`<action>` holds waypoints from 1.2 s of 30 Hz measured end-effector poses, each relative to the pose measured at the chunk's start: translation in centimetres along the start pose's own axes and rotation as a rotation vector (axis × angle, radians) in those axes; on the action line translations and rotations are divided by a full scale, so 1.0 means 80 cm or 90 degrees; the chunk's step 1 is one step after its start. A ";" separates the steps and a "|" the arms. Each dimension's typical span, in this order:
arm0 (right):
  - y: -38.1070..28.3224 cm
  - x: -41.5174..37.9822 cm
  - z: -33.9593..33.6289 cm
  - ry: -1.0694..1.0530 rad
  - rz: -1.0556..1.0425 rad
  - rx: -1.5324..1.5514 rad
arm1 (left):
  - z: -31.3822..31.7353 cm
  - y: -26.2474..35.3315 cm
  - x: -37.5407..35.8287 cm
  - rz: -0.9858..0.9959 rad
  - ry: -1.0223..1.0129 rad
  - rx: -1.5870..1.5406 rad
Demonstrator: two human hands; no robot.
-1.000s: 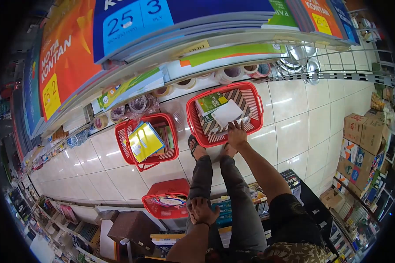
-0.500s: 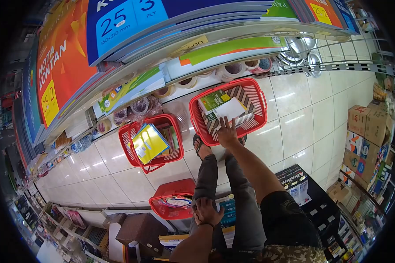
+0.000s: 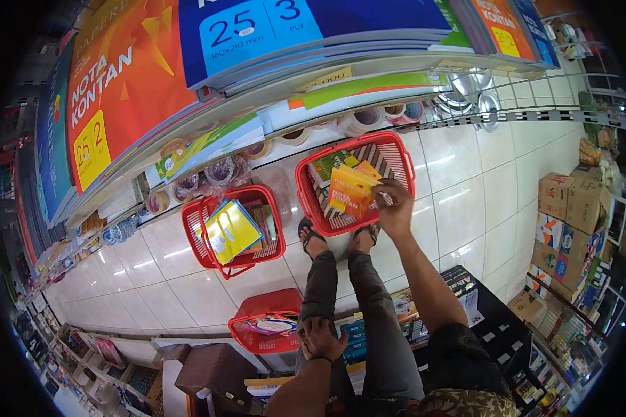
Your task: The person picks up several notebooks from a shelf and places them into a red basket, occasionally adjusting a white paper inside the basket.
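My right hand (image 3: pixel 395 208) grips the edge of orange and yellow receipt books (image 3: pixel 349 196), marked "Nota Kontan", fanned a little over the red shopping basket (image 3: pixel 405 156) at my feet. Inside that basket lie a green receipt book (image 3: pixel 323 169) and something with brown and white stripes (image 3: pixel 370 151), partly covered. On my knee rests my left hand (image 3: pixel 320 338), fingers spread and holding nothing. Another red basket (image 3: pixel 190 233) to the left has a yellow book (image 3: pixel 231 235) and other books in it.
A third red basket (image 3: pixel 268 304) with coloured items stands beside my left leg. Ahead is a shelf with stacked receipt books (image 3: pixel 135 90) and tape rolls (image 3: pixel 363 118) below. Cardboard boxes (image 3: pixel 576 201) are piled at right, and a black display (image 3: pixel 497 326) stands near my right arm.
My right hand has moved right and lifted, now gripping orange receipt books whose printed covers show where a white surface showed before. My left hand stays on the knee. The view has shifted slightly.
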State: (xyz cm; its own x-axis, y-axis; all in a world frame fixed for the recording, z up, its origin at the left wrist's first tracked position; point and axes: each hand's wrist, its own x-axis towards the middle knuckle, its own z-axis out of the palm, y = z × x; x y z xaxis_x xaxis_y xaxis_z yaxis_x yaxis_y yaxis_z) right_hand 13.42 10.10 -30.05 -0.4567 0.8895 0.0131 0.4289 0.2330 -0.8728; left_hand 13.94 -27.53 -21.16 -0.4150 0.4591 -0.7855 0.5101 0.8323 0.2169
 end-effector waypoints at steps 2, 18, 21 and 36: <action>-0.039 0.015 -0.029 0.037 0.120 0.226 | -0.003 -0.001 0.001 0.002 -0.001 0.003; -0.029 -0.011 -0.025 -0.008 -0.143 -0.187 | -0.020 -0.002 0.008 0.001 0.038 0.015; -0.057 0.004 -0.051 0.078 0.033 0.040 | -0.042 0.009 0.002 -0.021 -0.007 -0.022; -0.381 0.342 -0.288 0.188 -0.134 0.110 | -0.024 0.024 0.003 -0.036 0.037 0.017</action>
State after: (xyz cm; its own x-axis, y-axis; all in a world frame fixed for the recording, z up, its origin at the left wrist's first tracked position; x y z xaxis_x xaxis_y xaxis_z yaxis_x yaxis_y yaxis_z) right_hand 5.80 36.35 8.18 -0.2665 0.9101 0.3172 0.2013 0.3744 -0.9052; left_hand 13.37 -25.22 -19.80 -0.4862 0.4288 -0.7615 0.5042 0.8493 0.1563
